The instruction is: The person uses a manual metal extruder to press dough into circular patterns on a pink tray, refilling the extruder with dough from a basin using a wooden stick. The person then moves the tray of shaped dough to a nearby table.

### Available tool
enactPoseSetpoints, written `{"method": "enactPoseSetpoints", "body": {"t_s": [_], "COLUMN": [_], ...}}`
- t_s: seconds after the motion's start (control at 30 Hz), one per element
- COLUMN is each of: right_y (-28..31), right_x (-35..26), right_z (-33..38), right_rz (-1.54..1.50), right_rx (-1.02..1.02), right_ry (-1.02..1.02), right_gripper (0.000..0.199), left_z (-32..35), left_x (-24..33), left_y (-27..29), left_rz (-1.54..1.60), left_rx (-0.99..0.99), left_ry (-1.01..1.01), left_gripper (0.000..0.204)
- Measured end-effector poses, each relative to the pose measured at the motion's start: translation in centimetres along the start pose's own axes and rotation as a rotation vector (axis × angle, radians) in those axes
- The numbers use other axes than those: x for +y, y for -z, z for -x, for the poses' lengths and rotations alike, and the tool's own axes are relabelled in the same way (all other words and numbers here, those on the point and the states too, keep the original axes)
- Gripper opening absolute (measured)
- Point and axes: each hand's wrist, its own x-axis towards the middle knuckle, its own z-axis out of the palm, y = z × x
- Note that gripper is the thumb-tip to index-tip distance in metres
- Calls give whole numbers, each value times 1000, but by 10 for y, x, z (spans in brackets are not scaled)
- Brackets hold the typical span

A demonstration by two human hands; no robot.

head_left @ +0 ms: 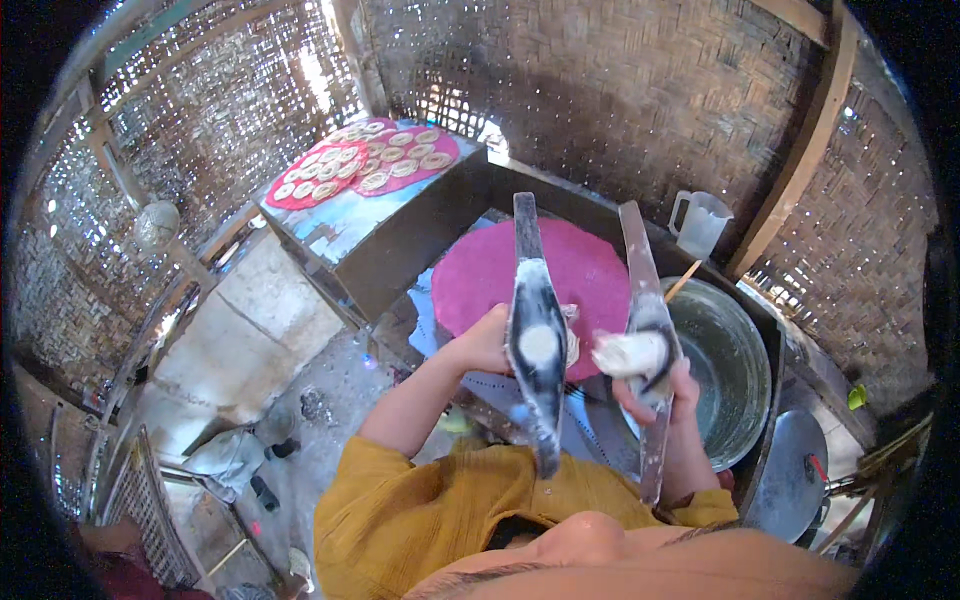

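My left hand point(486, 342) is closed around the middle of a long wooden board point(533, 300), narrow at both ends and wide and dark at its centre. A round whitish patch shows on that centre, with white powder or paste above it. Part of my grip is hidden behind the board. To the right, my right hand point(684, 405) grips a similar board point(641, 255) from below. A lump of white dough point(632, 354), blurred by motion, lies across its middle. Under both boards is a round pink mat point(470, 270).
A large basin point(742, 375) with a wooden stick point(683, 281) stands at right, near a clear plastic jug point(706, 226) and a round metal lid point(785, 480). Far left, a box-like table point(335, 240) bears red mats with several ring-shaped dough pieces point(373, 180). Woven walls enclose the corner.
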Motion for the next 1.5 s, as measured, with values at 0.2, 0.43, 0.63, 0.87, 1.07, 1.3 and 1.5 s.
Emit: {"method": "enactPoseSetpoints", "body": {"t_s": [0.2,0.43,0.63,0.87,1.07,1.3,1.5], "right_y": [-17,-41,-38,-51,-43,-55,-51], "right_x": [8,20,20,26,50,64,71], "right_z": [-21,-46,-61,-78,-87,-97,-100], "right_rz": [50,300,258,392,210,0,50], "right_rx": [314,447,514,554,553,709,775], "right_ry": [-69,-24,-5,-53,-67,-124,-130], "right_gripper": [55,53,64,63,61,47,49], "left_z": [2,-1,3,10,10,5,-1], "left_x": [-9,-6,-26,-33,-46,-76,-87], "left_y": [0,15,32,62,79,93,95], "left_rz": [-433,-598,-617,-321,-357,-156,-179], "left_rx": [82,7,26,89,132,-38,-52], "left_ry": [123,197,104,-96,-274,-65,-76], "left_gripper": [33,28,31,41,40,36,35]}}
